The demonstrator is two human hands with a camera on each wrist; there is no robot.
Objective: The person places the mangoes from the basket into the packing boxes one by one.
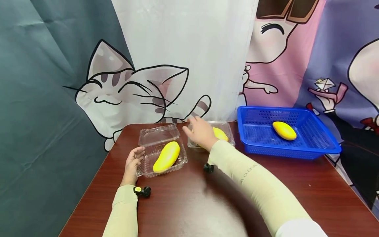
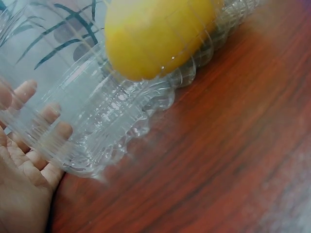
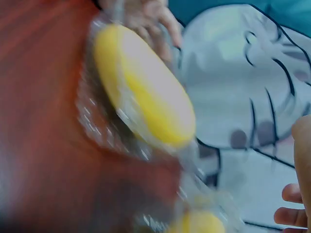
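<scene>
A yellow mango (image 1: 166, 157) lies in the left clear plastic clamshell box (image 1: 148, 158), whose lid (image 1: 160, 134) is folded back toward the curtain. My left hand (image 1: 134, 164) rests at this box's left side. Through the clear wall, its loosely bent fingers (image 2: 62, 130) show in the left wrist view. Farther right and back, a second clear box (image 1: 231, 136) contains another yellow mango (image 1: 220, 133). Over that box my right hand (image 1: 202, 131) is held with fingers spread, hiding part of the box and fruit. Nothing shows in its grasp.
On the right stands a blue perforated plastic basket (image 1: 291, 150) with one mango (image 1: 284, 130) inside. The brown wooden table (image 1: 183, 204) reaches back to a cartoon-printed curtain (image 1: 219, 65). My right sleeve (image 1: 254, 177) crosses above the table between the boxes and the basket.
</scene>
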